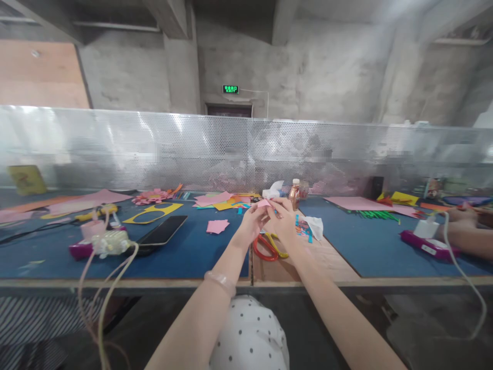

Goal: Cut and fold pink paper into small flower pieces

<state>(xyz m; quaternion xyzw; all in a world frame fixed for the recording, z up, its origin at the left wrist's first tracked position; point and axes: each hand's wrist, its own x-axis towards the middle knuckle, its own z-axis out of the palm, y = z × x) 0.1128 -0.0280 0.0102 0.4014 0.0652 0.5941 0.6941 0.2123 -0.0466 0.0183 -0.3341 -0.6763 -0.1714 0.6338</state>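
Both hands are raised together over the middle of the table, pinching a small piece of pink paper [264, 203]. My left hand [251, 221] grips its left side, and a pale bangle circles that wrist. My right hand [283, 220] has its fingertips on the paper's right edge. Below the hands lie scissors with red and yellow handles [265, 248], their blades hidden. To the left a small stack of pink paper pieces [217, 226] rests on the blue mat. Bits of blue and orange paper [304, 232] are scattered right of my right hand.
On the left are a black phone [164, 231], a purple power strip [81, 250] with cables, and a yellow cut-out sheet [154, 211]. A bottle [295, 194] stands behind my hands. At right, another person's arm [468, 236] reaches in beside a second purple power strip [428, 246].
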